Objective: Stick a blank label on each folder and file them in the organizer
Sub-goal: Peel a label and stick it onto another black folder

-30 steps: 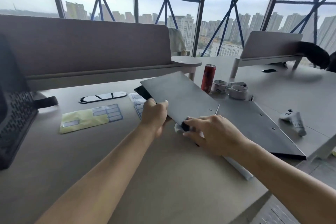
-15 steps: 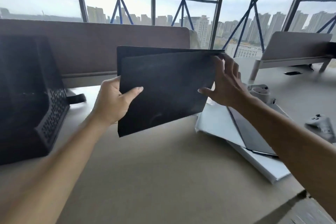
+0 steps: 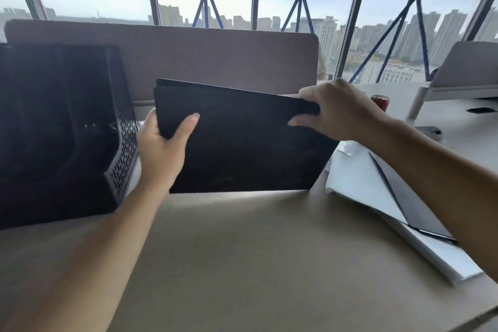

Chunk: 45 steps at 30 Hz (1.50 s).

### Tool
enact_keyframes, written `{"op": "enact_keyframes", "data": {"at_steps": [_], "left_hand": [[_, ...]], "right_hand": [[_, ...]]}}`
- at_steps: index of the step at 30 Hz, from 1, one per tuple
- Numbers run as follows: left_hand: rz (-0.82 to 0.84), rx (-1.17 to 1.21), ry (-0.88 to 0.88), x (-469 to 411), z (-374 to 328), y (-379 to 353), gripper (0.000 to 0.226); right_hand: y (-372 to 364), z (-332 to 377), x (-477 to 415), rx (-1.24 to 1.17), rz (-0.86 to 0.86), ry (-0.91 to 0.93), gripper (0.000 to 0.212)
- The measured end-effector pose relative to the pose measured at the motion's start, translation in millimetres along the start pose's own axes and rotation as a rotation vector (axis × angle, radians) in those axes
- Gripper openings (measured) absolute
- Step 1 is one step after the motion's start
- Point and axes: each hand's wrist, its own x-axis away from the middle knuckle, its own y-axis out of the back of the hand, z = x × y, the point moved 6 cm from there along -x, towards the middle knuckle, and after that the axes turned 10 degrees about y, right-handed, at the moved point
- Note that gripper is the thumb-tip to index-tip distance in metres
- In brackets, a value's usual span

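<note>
A black folder stands nearly upright over the desk, its broad face toward me and its top edge sloping down to the right. My left hand grips its left edge, thumb across the front. My right hand pinches the top right corner. The black mesh organizer stands at the left, just beyond my left hand, its open slots dark. No label is visible on the folder's face.
More folders and white sheets lie stacked on the desk at the right. A red can stands behind my right hand. A brown desk divider runs behind the folder. The tan desk surface spreads in front.
The folder was lifted off the stack and stood upright, then carried left toward the organizer. My right hand shifted from the folder's right edge to pinching its top right corner.
</note>
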Motion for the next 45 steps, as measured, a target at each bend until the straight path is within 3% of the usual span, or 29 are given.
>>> {"op": "enact_keyframes", "data": {"at_steps": [5, 8, 13, 17, 20, 23, 25, 27, 29, 31, 34, 38, 42, 45], "left_hand": [[-0.019, -0.088, 0.11, -5, 20, 4, 0.047], [0.011, -0.118, 0.15, -9, 28, 2, 0.049], [0.114, -0.233, 0.399, -18, 66, 10, 0.057], [0.12, -0.276, 0.444, -20, 73, 16, 0.034], [0.105, -0.039, 0.64, -18, 78, 18, 0.025], [0.261, 0.131, 0.76, -4, 74, 6, 0.045], [0.31, 0.216, 0.693, 3, 57, -3, 0.035], [0.299, 0.324, 0.618, 4, 37, -9, 0.025], [0.244, 0.401, 0.542, 1, 17, -10, 0.016], [0.173, 0.423, 0.462, 0, -5, -9, 0.01], [0.182, 0.381, 0.342, 11, -38, -14, 0.011], [0.176, 0.289, 0.234, 37, -75, -23, 0.012], [0.309, 0.124, 0.121, 47, -86, -28, 0.026], [0.45, 0.036, -0.047, 52, -81, -37, 0.03]], "right_hand": [[-1, 35, 1, 0.028, 0.012, 0.107, 0.028], [0, 39, -1, 0.044, -0.006, 0.072, 0.032], [15, 30, -9, -0.109, -0.048, -0.045, 0.021], [16, 8, -8, -0.289, -0.044, -0.2, 0.017], [9, -5, 7, -0.594, -0.13, -0.363, 0.015], [-12, -15, 22, -0.851, -0.183, -0.541, 0.017], [-30, -21, 30, -0.882, -0.172, -0.632, 0.018], [-46, -30, 36, -0.725, -0.148, -0.672, 0.023], [-60, -26, 37, -0.508, -0.063, -0.654, 0.041], [-72, -7, 29, -0.478, 0.018, -0.59, 0.063], [-74, 38, 7, -0.693, 0.113, -0.438, 0.082], [-52, 98, -11, -1.135, 0.235, -0.29, 0.072], [-31, 120, -20, -1.527, 0.102, -0.224, 0.044], [-24, 118, -21, -1.653, -0.126, -0.248, 0.046]]}}
